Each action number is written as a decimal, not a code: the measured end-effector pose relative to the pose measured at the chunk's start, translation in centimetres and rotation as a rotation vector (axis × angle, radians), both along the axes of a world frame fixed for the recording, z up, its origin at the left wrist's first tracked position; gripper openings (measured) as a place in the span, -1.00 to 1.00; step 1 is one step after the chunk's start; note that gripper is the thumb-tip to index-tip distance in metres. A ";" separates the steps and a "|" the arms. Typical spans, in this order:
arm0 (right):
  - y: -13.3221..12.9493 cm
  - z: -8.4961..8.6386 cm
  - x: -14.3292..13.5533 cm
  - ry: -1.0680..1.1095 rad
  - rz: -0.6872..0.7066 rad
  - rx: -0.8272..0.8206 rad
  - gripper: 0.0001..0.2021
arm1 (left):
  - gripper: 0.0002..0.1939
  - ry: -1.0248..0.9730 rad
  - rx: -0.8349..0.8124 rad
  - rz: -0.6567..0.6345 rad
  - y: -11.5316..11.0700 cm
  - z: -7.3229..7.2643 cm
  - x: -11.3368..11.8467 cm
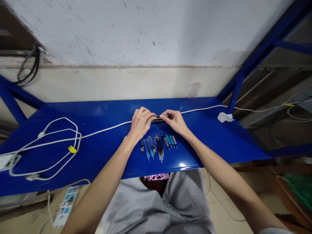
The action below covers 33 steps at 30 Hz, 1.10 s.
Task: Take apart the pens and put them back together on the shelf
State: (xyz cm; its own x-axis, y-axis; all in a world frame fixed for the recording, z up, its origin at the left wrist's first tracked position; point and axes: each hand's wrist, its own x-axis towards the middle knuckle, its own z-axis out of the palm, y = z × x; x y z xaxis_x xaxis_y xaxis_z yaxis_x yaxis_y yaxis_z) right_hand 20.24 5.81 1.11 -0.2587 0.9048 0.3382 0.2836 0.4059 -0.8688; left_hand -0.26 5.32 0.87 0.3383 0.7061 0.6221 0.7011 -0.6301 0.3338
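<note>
My left hand (141, 122) is closed, its fingertips on the left end of a dark pen (158, 120). My right hand (175, 121) pinches the right end, so both hands meet at it over the back half of the blue shelf. A second dark length shows alongside it; whether it is separate I cannot tell. Nearer me lie pen parts: blue see-through barrels (147, 149), several thin refills (159, 148) with dark ink, and short blue and grey grip sections (171, 140). Tiny pieces beside the barrels (154, 139) look like springs.
A white cable (104, 130) runs across the blue shelf (202, 130) behind my hands, looping at the left with a yellow tag (72, 149). Crumpled tissue (225, 117) lies at the right. A power strip (65, 206) is below, and blue posts (236, 92) flank the shelf.
</note>
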 end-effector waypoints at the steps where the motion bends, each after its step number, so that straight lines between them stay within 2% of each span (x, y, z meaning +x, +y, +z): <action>1: -0.1 0.0 0.1 -0.036 0.000 0.014 -0.59 | -0.75 -0.006 0.010 0.002 0.0 0.0 -0.1; 7: -0.2 0.1 0.7 -0.293 0.020 0.124 -0.48 | -0.79 0.014 -0.025 -0.066 -0.1 0.1 0.2; 14: 0.6 0.2 1.7 -0.317 0.150 0.175 -0.66 | -0.82 0.094 -0.116 -0.148 -0.1 0.0 -0.1; 21: 1.5 0.0 2.2 -0.194 0.016 0.223 -0.68 | -0.79 0.065 -0.115 -0.061 0.6 0.2 -1.4; 26: 2.1 -0.5 2.8 -0.178 -0.029 0.165 -0.79 | -0.84 0.094 -0.225 -0.069 1.1 0.5 -2.3; 30: 1.9 -0.2 2.9 -0.225 0.083 0.092 -0.83 | -0.92 0.116 -0.321 -0.113 1.0 1.1 -3.4; 33: 1.4 0.0 2.4 -0.293 0.174 0.121 -0.90 | -0.95 0.169 -0.382 -0.167 0.9 1.1 -4.2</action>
State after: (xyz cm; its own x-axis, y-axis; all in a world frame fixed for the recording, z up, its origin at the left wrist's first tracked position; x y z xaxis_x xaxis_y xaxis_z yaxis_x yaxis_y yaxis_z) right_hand 22.65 7.16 1.09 -0.5070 0.7967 0.3289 0.4310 0.5648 -0.7037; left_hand -4.42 6.22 2.00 0.5417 0.8013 0.2538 0.6646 -0.5932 0.4543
